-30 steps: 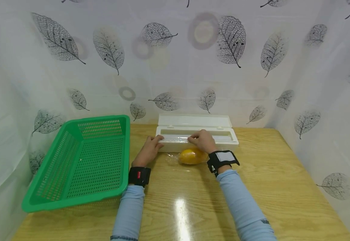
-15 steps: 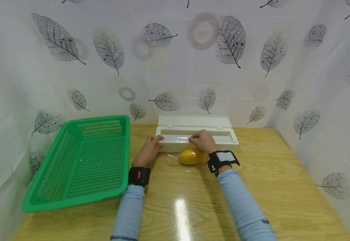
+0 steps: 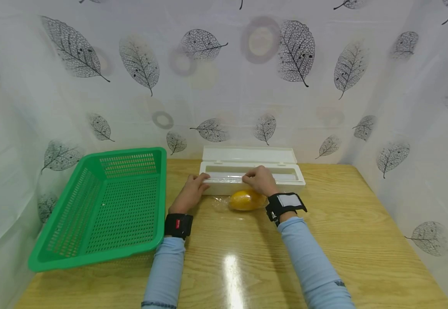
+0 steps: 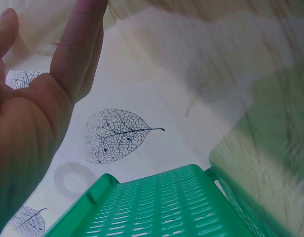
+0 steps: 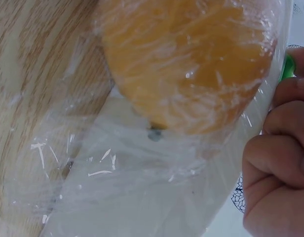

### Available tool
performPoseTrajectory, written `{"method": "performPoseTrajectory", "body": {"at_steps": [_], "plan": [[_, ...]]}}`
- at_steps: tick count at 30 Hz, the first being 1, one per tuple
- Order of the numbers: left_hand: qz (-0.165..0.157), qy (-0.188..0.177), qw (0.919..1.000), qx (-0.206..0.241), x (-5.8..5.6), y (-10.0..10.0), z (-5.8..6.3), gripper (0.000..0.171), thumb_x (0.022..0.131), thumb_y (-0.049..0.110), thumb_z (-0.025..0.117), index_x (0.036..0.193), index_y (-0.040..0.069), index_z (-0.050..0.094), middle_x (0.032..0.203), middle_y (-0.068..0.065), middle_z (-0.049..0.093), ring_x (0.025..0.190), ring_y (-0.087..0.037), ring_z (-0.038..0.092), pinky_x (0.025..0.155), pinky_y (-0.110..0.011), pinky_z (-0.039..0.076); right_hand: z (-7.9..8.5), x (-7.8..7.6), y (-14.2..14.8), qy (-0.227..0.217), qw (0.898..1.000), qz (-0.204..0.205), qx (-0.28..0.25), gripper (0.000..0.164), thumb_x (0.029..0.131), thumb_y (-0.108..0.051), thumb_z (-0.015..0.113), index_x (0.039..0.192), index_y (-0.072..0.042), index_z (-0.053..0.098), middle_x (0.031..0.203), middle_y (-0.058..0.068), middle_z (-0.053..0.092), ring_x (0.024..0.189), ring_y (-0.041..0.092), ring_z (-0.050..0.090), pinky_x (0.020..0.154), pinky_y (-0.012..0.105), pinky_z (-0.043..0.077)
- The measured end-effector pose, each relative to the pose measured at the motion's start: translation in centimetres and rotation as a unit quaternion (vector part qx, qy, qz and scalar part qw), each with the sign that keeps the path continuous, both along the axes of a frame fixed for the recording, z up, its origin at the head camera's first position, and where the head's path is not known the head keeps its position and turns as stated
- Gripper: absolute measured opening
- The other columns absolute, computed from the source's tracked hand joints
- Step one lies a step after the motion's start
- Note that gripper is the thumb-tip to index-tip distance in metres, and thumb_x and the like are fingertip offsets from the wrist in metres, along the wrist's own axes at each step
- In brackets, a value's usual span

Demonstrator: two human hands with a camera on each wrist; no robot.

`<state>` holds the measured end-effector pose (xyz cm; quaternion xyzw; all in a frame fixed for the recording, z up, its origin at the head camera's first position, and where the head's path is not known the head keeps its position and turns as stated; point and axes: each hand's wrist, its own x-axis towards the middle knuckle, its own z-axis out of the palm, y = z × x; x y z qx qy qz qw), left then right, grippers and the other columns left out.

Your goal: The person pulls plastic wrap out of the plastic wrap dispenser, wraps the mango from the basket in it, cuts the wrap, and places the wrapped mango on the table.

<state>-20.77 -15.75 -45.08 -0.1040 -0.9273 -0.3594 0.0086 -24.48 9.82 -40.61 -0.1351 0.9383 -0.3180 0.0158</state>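
Note:
A white cling film box (image 3: 224, 187) stands with its lid raised and a film roll (image 3: 231, 174) inside. My left hand (image 3: 188, 193) grips the box's left end, fingers on the side and thumb opposite (image 4: 31, 118). At the front rim the curled fingers of my right hand (image 3: 261, 180) pinch a small green slider (image 5: 288, 67), mostly hidden by the fingertips. Against the box front lies a yellow-orange mango (image 3: 244, 200) under clear cling film (image 5: 107, 163), below my right wrist. The film is wrinkled and spreads past the mango to the left.
A large green plastic basket (image 3: 161, 193) stands left of my left arm, its rim close to the wrist strap. The wooden table (image 3: 347, 240) runs to the right. A leaf-printed curtain (image 3: 231, 86) closes off the back and sides.
My right hand has slid very slightly right along the front rim. My left hand, the box and the mango stay where they were.

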Motion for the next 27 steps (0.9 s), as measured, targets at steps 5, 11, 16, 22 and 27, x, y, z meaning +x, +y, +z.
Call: {"method": "performPoseTrajectory", "body": {"at_steps": [5,11,16,22,27], "plan": [[-0.003,0.002,1.0,-0.002,-0.02,0.04,0.08,0.03,0.104,0.023,0.051,0.133,0.015,0.052,0.12,-0.025,0.046,0.106,-0.04,0.058,0.093,-0.054,0.049,0.13,0.03,0.09,0.003,1.0,0.0,-0.003,0.022,0.089,-0.018,0.065,0.096,-0.003,0.079,0.097,0.012,0.075,0.077,0.02,0.059,0.065,0.028,0.046],[-0.003,-0.003,1.0,-0.003,-0.06,0.07,0.05,0.03,0.104,0.024,0.051,0.133,0.015,0.052,0.121,-0.025,0.046,0.107,-0.041,0.058,0.093,-0.054,0.049,0.12,-0.02,0.12,0.0,1.0,0.001,-0.003,0.021,0.088,-0.018,0.065,0.095,-0.003,0.079,0.095,0.011,0.075,0.075,0.019,0.058,0.063,0.027,0.044],[0.001,-0.011,0.9999,0.0,-0.03,0.03,-0.01,0.03,0.104,0.025,0.05,0.133,0.017,0.052,0.122,-0.024,0.046,0.108,-0.04,0.058,0.093,-0.054,0.049,0.21,0.1,0.32,-0.008,1.0,0.003,0.002,0.022,0.09,-0.022,0.066,0.1,-0.006,0.079,0.102,0.011,0.075,0.079,0.02,0.061,0.064,0.029,0.047],[0.003,-0.01,0.9999,0.002,-0.04,0.03,-0.02,0.03,0.104,0.024,0.051,0.134,0.016,0.051,0.123,-0.025,0.045,0.107,-0.04,0.059,0.093,-0.054,0.049,0.2,0.08,0.67,0.002,1.0,0.016,0.011,0.024,0.091,-0.025,0.066,0.103,-0.009,0.079,0.105,0.01,0.074,0.081,0.02,0.062,0.064,0.031,0.048],[0.002,-0.011,0.9999,0.001,-0.08,0.0,-0.01,0.031,0.104,0.024,0.051,0.134,0.016,0.052,0.124,-0.025,0.045,0.108,-0.04,0.058,0.094,-0.054,0.049,0.12,0.07,0.89,0.004,1.0,0.02,0.012,0.024,0.092,-0.025,0.066,0.103,-0.008,0.079,0.105,0.011,0.075,0.084,0.022,0.065,0.068,0.034,0.052]]}}
